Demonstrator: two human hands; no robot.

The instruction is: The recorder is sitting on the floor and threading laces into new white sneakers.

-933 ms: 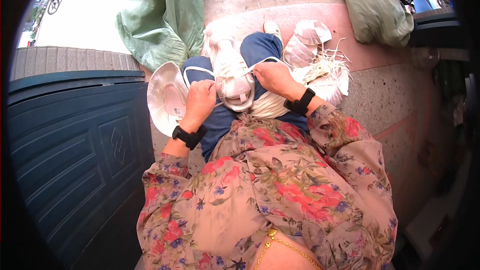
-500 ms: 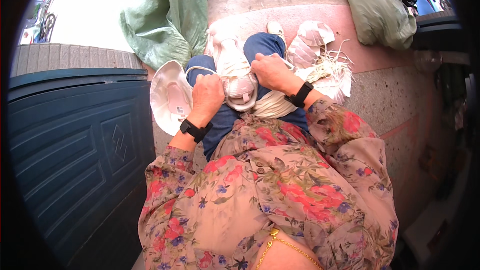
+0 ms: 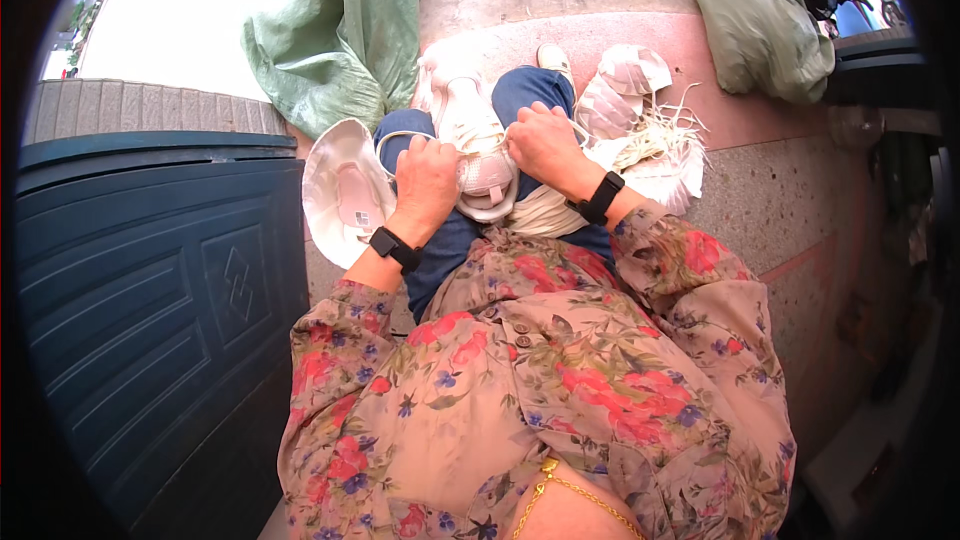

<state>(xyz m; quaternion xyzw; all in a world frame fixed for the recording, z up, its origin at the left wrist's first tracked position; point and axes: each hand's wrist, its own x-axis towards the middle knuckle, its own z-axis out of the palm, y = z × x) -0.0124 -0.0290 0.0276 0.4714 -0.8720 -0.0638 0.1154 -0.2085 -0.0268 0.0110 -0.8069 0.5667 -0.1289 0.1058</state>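
Observation:
A white sneaker (image 3: 488,180) rests between my knees with its heel end toward me. My left hand (image 3: 425,180) is closed at its left side, gripping a cream shoelace (image 3: 397,135) that loops out past my knuckles. On the shoe's right side my right hand (image 3: 545,148) is also closed, with lace showing beyond its fingers. Both hands sit close to the lacing; my fingers partly hide where the laces cross. Across my lap lies a bundle of cream laces (image 3: 548,208).
Another white shoe piece (image 3: 347,195) lies by my left knee. To the right are pale shoe pieces (image 3: 610,100) and a tangle of loose laces (image 3: 665,130). Green sacks (image 3: 335,40) (image 3: 760,25) stand farther off. A dark blue panelled door (image 3: 160,280) is at my left.
My left hand has moved slightly right and up, nearer the shoe. My right hand has barely shifted, and both still grip the lace.

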